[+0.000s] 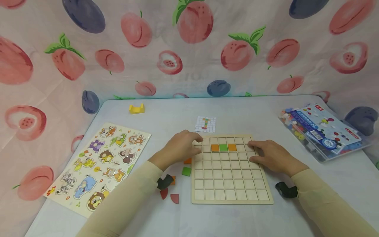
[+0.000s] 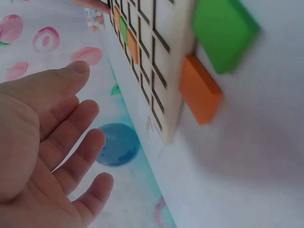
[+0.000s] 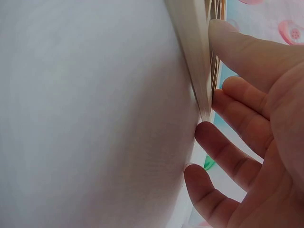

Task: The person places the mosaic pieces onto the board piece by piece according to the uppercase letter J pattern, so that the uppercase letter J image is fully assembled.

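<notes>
Touching the grid board (image 1: 229, 174) on the bench (image 1: 251, 112): right hand (image 1: 272, 156), grip apart; left hand (image 1: 180, 146), grip apart, empty, near opposite edge. Hard push from the right could slide board into loose green tile (image 1: 186, 171).

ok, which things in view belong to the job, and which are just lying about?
Likely job:
pale wooden grid board
orange and green square tiles, set and loose
red quarter-circle pieces
white square pattern card

Likely lying about:
cream animal-puzzle board
yellow notched block
clear plastic box of small coloured pieces
</notes>
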Demonstrator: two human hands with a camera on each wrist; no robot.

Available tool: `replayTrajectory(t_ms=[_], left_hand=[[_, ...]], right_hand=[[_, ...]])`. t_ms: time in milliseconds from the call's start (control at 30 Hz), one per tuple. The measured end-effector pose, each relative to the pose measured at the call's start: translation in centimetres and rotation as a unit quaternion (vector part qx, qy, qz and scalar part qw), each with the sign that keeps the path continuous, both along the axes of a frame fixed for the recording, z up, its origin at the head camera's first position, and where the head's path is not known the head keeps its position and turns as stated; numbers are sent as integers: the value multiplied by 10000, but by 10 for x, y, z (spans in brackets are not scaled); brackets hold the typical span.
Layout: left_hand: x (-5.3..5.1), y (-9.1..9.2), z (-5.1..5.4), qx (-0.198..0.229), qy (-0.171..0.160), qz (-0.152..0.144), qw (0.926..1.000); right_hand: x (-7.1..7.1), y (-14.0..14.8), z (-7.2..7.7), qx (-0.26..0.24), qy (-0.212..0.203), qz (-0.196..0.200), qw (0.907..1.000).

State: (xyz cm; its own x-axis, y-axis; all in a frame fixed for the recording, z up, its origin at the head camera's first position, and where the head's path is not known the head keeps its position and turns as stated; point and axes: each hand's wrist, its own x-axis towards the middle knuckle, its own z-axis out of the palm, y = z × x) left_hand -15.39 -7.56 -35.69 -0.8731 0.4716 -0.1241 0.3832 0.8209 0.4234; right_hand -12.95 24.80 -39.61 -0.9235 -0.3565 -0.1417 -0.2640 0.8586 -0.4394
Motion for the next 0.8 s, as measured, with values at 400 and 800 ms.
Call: replayTrajectory(t_ms=[400,800], left_hand=[[8,-29,-13,-151,-124,355,9992],[14,-44,-28,-97,-393,467,9981]], right_hand=[[0,1,-2,65,30,-7,10000],[0,1,-3,57,-83,-56,9999]])
